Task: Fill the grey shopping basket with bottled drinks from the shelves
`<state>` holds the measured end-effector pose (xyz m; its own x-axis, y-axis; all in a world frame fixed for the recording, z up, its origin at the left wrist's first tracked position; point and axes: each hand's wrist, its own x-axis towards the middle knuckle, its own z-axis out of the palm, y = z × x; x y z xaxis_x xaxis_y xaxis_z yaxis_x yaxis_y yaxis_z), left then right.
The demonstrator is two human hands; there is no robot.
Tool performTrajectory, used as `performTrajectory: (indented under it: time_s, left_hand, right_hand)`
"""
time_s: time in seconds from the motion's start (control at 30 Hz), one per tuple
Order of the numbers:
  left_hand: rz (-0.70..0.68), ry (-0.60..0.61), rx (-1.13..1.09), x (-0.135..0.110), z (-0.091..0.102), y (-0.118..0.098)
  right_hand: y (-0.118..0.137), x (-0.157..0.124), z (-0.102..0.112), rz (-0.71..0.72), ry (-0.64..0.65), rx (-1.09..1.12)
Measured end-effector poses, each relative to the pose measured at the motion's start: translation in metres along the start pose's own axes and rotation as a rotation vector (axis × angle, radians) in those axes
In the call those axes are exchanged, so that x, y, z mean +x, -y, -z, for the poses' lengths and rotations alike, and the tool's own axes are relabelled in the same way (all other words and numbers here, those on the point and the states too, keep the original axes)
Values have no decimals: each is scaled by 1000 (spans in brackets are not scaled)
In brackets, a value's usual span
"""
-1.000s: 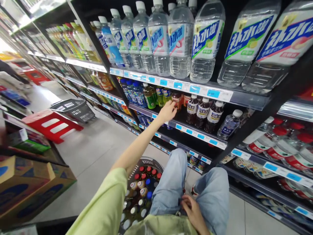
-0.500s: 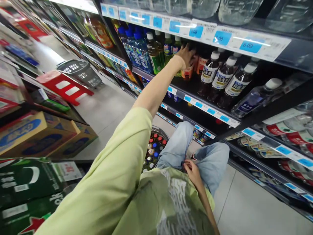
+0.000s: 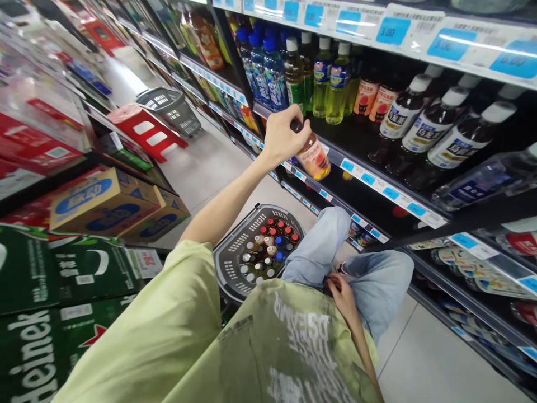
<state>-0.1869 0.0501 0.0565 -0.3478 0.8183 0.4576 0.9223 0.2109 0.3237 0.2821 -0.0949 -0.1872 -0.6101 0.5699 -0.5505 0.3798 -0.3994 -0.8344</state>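
Note:
My left hand [image 3: 282,134] is closed round the top of an orange-labelled drink bottle [image 3: 314,158], holding it tilted in the air just in front of the shelf edge [image 3: 369,180]. Two more orange-labelled bottles [image 3: 375,96] stand further back on that shelf, beside green ones [image 3: 331,84] and dark bottles with white caps [image 3: 423,120]. Below, a grey basket [image 3: 235,254] on the floor holds several capped bottles. My right hand [image 3: 342,294] rests on my lap between my jeans-clad knees, fingers curled; whether it holds anything is hidden.
Shelves of drinks run along the right with blue price tags [image 3: 392,31]. Cardboard boxes [image 3: 109,204] and green beer cases [image 3: 50,285] stack at left. A red stool [image 3: 145,130] and an empty grey basket [image 3: 170,109] stand farther down the aisle floor.
My left hand reached into the shelf among the orange-labelled bottles, closed on one and has drawn it out past the shelf edge. The camera tilted down. My right hand stayed on my lap.

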Motion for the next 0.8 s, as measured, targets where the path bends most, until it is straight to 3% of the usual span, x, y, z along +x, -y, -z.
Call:
performTrajectory:
  time_s: [0.23,0.4,0.63,0.8]
  left_hand:
    - [174,366,34,-94,27,-7]
    - [243,550,117,-121,38,-21]
    - [106,689,147,-139,45,-21]
    - [-84,844,-108,-176,52,0]
  right_hand:
    - [-6,3,0,-7,12,-5]
    - [-13,5,3,-4,3,5]
    - [-17,1,9,-18,13,-11]
    - [-15,-3,14,-29,22,-42]
